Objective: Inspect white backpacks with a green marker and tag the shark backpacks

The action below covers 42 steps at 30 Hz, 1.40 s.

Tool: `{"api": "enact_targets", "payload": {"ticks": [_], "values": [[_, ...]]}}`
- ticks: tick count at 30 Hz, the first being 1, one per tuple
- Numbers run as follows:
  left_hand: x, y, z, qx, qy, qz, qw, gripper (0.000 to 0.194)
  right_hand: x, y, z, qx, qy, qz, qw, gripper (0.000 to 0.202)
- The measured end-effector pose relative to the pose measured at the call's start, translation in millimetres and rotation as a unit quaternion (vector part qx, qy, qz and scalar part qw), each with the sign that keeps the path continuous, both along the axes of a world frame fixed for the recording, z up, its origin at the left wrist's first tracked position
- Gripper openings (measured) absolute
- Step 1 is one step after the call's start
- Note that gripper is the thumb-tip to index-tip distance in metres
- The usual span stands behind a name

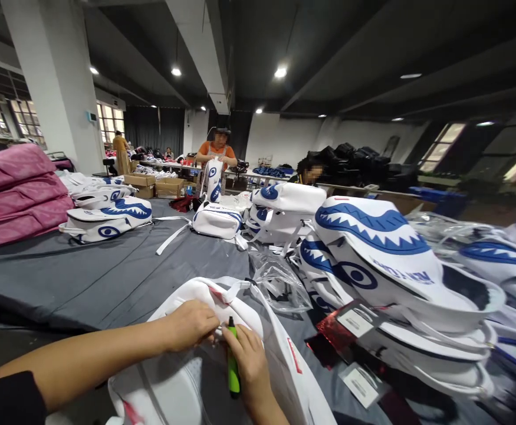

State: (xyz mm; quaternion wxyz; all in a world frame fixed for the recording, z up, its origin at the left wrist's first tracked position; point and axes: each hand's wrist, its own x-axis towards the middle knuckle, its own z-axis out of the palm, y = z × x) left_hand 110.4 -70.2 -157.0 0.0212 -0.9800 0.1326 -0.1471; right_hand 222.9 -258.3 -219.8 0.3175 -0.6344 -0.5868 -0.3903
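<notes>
A white backpack (169,383) lies open in front of me on the grey-covered table, with a red label on its side. My left hand (191,324) is closed in a pinch on the edge of the backpack's opening. Close beside it, my right hand (251,357) holds a slim bright green tool (233,366) with black ends, like a marker, against the palm. The right thumb and fingertips meet the same edge of the bag, almost touching the left fingers. What lies between the fingertips is too small to make out.
Stacked white-and-blue backpacks (372,236) stand at right, with red tags (341,327) hanging beside them. A clear plastic bag (282,283) lies behind my work. Pink bundles (14,195) are piled at left. Across the table a person (217,153) handles another backpack.
</notes>
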Motion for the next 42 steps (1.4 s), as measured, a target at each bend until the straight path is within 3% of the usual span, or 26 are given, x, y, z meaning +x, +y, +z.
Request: {"api": "enact_targets", "payload": {"ticks": [3, 5, 7, 9, 13, 16, 21, 25, 30, 34, 38, 40, 42], "values": [[-5.6, 10.7, 14.5, -0.07, -0.094, -0.02, 0.993, 0.018, 0.7, 13.8, 3.9, 0.011, 0.019, 0.023, 1.0, 0.03], [-0.5, 17.1, 26.9, -0.116, -0.11, 0.043, 0.986, 0.039, 3.9, 18.3, 1.4, 0.012, 0.038, 0.03, 0.999, 0.026], [14.7, 21.8, 37.3, -0.132, -0.034, 0.098, 0.986, 0.064, 5.7, 20.1, -2.9, -0.007, 0.069, 0.041, 0.997, 0.025], [38.6, 26.3, 41.7, -0.119, 0.061, 0.106, 0.985, 0.078, 4.1, 20.7, -7.5, -0.028, 0.118, 0.059, 0.991, 0.027], [91.7, 38.9, 26.2, -0.08, 0.159, 0.122, 0.976, 0.087, -6.2, 21.4, -15.7, -0.051, 0.227, 0.09, 0.968, 0.036], [111.5, 46.9, 8.7, -0.074, 0.189, 0.116, 0.972, 0.089, -10.0, 21.2, -18.4, -0.083, 0.258, 0.098, 0.958, 0.039], [93.2, 42.1, 5.3, -0.066, 0.14, 0.084, 0.984, 0.108, -4.9, 21.0, -18.9, -0.087, 0.261, 0.085, 0.958, 0.04], [77.1, 27.5, 4.5, 0.032, 0.076, 0.036, 0.996, 0.129, -5.5, 21.8, -24.3, -0.077, 0.237, 0.074, 0.966, 0.037], [87.5, 18.9, -10.2, 0.106, 0.11, 0.081, 0.985, 0.137, -11.7, 24.1, -32.5, -0.042, 0.174, 0.051, 0.982, 0.031], [93.8, 17.5, -18.3, 0.092, 0.101, 0.096, 0.986, 0.136, -11.7, 23.8, -31.1, -0.053, 0.155, 0.053, 0.985, 0.031], [89.1, 15.6, -19.0, 0.085, 0.076, 0.092, 0.989, 0.124, 3.1, 19.6, -20.1, -0.077, 0.175, 0.075, 0.979, 0.033], [86.3, 15.0, -18.5, 0.081, 0.072, 0.092, 0.99, 0.118, 17.1, 18.8, -11.0, -0.055, 0.187, 0.032, 0.98, 0.036], [84.8, 14.7, -18.2, 0.077, 0.072, 0.095, 0.99, 0.114, 32.2, 21.6, -0.3, -0.069, 0.203, -0.058, 0.975, 0.039]]}}
